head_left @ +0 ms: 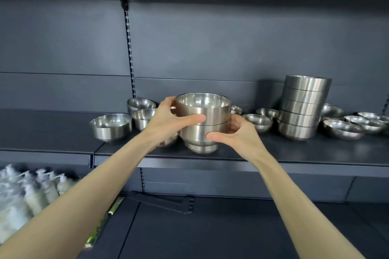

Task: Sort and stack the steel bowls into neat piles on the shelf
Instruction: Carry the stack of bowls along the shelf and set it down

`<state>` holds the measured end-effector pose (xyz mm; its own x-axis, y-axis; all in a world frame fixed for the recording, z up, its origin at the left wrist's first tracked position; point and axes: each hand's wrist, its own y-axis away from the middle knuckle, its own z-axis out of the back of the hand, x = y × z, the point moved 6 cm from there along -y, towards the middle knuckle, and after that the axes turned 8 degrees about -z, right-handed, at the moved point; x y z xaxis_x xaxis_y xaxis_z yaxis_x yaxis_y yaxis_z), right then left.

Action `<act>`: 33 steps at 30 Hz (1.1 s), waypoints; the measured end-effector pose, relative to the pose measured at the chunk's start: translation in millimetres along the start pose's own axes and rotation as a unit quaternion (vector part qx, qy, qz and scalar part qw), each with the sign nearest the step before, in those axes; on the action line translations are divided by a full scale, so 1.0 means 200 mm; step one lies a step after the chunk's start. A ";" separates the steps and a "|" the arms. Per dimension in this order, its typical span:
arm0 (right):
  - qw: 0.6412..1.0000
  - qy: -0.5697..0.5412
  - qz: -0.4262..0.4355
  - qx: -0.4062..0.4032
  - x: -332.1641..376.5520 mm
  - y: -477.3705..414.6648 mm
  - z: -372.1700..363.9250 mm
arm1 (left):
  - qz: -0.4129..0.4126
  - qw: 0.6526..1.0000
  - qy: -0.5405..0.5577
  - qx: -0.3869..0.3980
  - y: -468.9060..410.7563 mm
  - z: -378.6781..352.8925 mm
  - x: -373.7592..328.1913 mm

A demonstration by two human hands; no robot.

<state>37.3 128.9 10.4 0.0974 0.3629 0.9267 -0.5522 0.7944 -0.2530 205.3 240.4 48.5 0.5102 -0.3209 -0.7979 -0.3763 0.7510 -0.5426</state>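
Squarely between fingers: bowl stack

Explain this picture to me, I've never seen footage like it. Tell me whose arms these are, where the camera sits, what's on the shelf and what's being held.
No machine here: a person works bare-handed, filmed by one wide-angle camera worn on their head, looking forward and down. The left hand and right hand grip opposite sides of a small stack of nested steel bowls at the front of a dark shelf. Whether it rests on the shelf or hangs just above it, I cannot tell. To its right stands a tall pile of bowls, with shallow loose bowls around it. To the left sit more single bowls. Lower left are blurred pump bottles.
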 end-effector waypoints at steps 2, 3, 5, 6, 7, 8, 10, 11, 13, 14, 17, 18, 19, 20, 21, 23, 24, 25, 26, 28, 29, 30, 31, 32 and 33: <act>1.000 0.011 -0.005 0.001 0.00 -0.07 -0.03 | 0.001 1.000 -0.003 0.004 -0.07 0.02 0.05; 1.000 0.016 -0.009 0.003 -0.01 -0.10 -0.04 | 0.003 1.000 -0.001 0.008 -0.11 0.03 0.07; 1.000 0.022 -0.012 0.002 -0.03 -0.16 -0.05 | 0.007 1.000 0.007 0.013 -0.17 0.02 0.13; 1.000 0.022 -0.013 -0.001 -0.04 -0.19 -0.04 | 0.007 1.000 0.008 0.013 -0.19 0.01 0.16; 1.000 0.022 -0.014 -0.005 -0.06 -0.22 -0.04 | 0.005 1.000 0.010 0.012 -0.21 0.00 0.20; 1.000 0.024 -0.015 -0.008 -0.08 -0.24 -0.04 | 0.003 1.000 0.010 0.013 -0.24 -0.01 0.24; 0.999 0.030 -0.017 -0.013 -0.12 -0.29 -0.04 | 0.003 1.000 0.015 0.018 -0.28 -0.04 0.30; 0.999 0.029 -0.020 -0.013 -0.14 -0.31 -0.04 | 0.004 1.000 0.018 0.023 -0.30 -0.05 0.33; 0.999 0.030 -0.027 -0.018 -0.19 -0.33 -0.05 | 0.002 0.999 0.023 0.030 -0.31 -0.07 0.37; 0.999 0.033 -0.031 -0.022 -0.21 -0.34 -0.05 | -0.002 0.999 0.025 0.032 -0.32 -0.08 0.39; 0.998 0.041 -0.044 -0.037 -0.24 -0.35 -0.05 | -0.001 0.999 0.022 0.043 -0.34 -0.10 0.43; 0.997 0.045 -0.047 -0.040 -0.25 -0.34 -0.05 | -0.003 0.999 0.021 0.047 -0.34 -0.10 0.44; 0.997 0.049 -0.051 -0.044 -0.25 -0.33 -0.05 | -0.007 0.998 0.021 0.051 -0.34 -0.11 0.45; 0.996 0.051 -0.054 -0.049 -0.26 -0.33 -0.05 | -0.010 0.998 0.023 0.057 -0.34 -0.12 0.46; 0.995 0.052 -0.058 -0.054 -0.26 -0.32 -0.05 | -0.013 0.998 0.026 0.062 -0.34 -0.12 0.47; 0.994 0.057 -0.066 -0.062 -0.26 -0.31 -0.06 | -0.016 0.997 0.027 0.072 -0.34 -0.12 0.48; 0.993 0.061 -0.070 -0.067 -0.26 -0.30 -0.06 | -0.017 0.997 0.026 0.076 -0.35 -0.11 0.48; 0.992 0.064 -0.075 -0.072 -0.25 -0.30 -0.07 | -0.015 0.996 0.025 0.083 -0.35 -0.11 0.49; 0.992 0.065 -0.080 -0.077 -0.25 -0.29 -0.07 | -0.014 0.996 0.025 0.090 -0.35 -0.10 0.49; 0.990 0.063 -0.086 -0.087 -0.25 -0.27 -0.08 | -0.014 0.994 0.032 0.104 -0.36 -0.10 0.50; 0.990 0.062 -0.089 -0.091 -0.25 -0.26 -0.09 | -0.015 0.993 0.036 0.110 -0.36 -0.10 0.50; 0.989 0.062 -0.089 -0.097 -0.25 -0.25 -0.10 | -0.014 0.992 0.039 0.116 -0.37 -0.10 0.51; 0.989 0.062 -0.089 -0.101 -0.25 -0.25 -0.10 | -0.012 0.992 0.042 0.120 -0.37 -0.10 0.51; 0.989 0.062 -0.089 -0.104 -0.24 -0.24 -0.11 | -0.008 0.991 0.046 0.123 -0.37 -0.10 0.52; 0.989 0.062 -0.089 -0.105 -0.24 -0.24 -0.12 | -0.002 0.991 0.049 0.126 -0.38 -0.10 0.52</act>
<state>78.4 85.8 -28.5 0.2848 0.2553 0.9240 -0.3353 0.9295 -0.1535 272.0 139.4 0.8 0.4287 -0.3699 -0.8243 -0.1628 0.8658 -0.4732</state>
